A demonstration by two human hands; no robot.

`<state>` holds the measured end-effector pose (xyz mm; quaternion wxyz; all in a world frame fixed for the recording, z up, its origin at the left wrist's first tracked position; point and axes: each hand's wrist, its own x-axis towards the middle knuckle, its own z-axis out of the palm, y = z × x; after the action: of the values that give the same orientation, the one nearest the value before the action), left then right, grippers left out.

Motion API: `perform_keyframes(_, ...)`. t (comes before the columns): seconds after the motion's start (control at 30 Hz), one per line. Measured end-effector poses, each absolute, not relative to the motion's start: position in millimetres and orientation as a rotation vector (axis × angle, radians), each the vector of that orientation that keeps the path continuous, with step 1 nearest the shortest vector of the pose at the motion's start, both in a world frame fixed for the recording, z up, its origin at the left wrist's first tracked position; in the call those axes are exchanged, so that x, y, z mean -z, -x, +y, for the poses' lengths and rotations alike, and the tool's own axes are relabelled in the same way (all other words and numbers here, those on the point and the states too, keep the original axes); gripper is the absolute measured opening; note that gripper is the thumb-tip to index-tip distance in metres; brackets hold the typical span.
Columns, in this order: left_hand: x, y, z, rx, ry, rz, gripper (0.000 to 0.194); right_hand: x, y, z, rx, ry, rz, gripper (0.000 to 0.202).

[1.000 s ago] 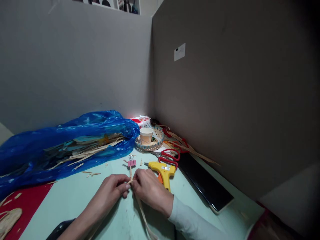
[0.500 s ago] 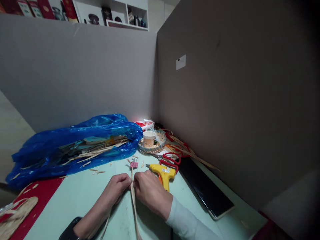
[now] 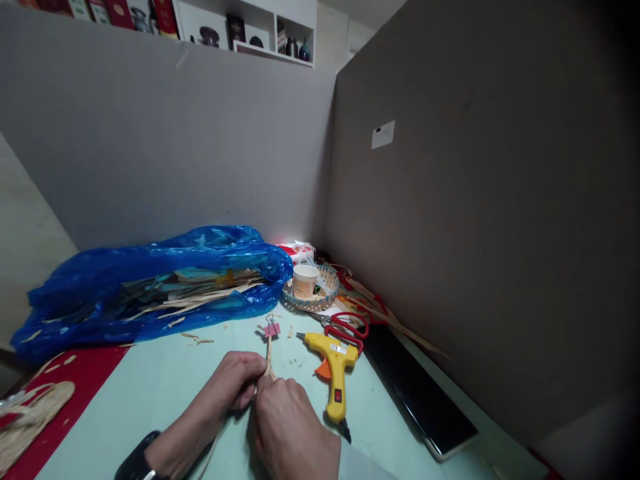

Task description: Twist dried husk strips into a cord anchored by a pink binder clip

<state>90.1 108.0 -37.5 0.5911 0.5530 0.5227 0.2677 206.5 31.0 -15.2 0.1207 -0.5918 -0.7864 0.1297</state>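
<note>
A narrow pale plant-fibre strip (image 3: 270, 350) runs toward me from a pink binder clip (image 3: 272, 330) on the table. My left hand (image 3: 240, 377) pinches the strip a short way below the clip, thumb and forefinger pressed together. Close beside it, my right hand (image 3: 293, 427) is closed knuckles up, nearer to me, with the strip running in under its fingers. Its fingertips are hidden. One loose strand (image 3: 213, 450) trails down past my left wrist. To the right lies a yellow glue gun (image 3: 336, 360) with an orange trigger.
Behind the glue gun lie red-handled scissors (image 3: 345, 327). A woven basket (image 3: 330, 287) holds a paper cup (image 3: 305, 281). A blue plastic bag (image 3: 165, 257) full of fibre strips spreads at the back left. A black flat device (image 3: 420, 393) lies right; a woven sandal (image 3: 35, 427) sits left.
My right hand has come down toward me and turned knuckles up, uncovering the glue gun's handle. My left hand keeps its pinch. The whole view has shifted slightly.
</note>
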Motion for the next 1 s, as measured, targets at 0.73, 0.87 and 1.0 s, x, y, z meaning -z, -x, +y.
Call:
perform_keyframes(0.73, 23, -87, 95, -0.552, -1.446, 1.184, 0.031, 27, -237, 84, -0.956, 1.497, -1.812, 0.031)
perform_keyframes(0.87, 14, -83, 91, -0.597, -1.656, 1.285, 0.032, 26, -237, 82, -0.849, 1.51, -1.805, 0.031)
perform_keyframes(1.0, 3, -87, 77, -0.566, -1.903, 1.443, 0.032, 28, -236, 80, -0.841, 1.502, -1.776, 0.031)
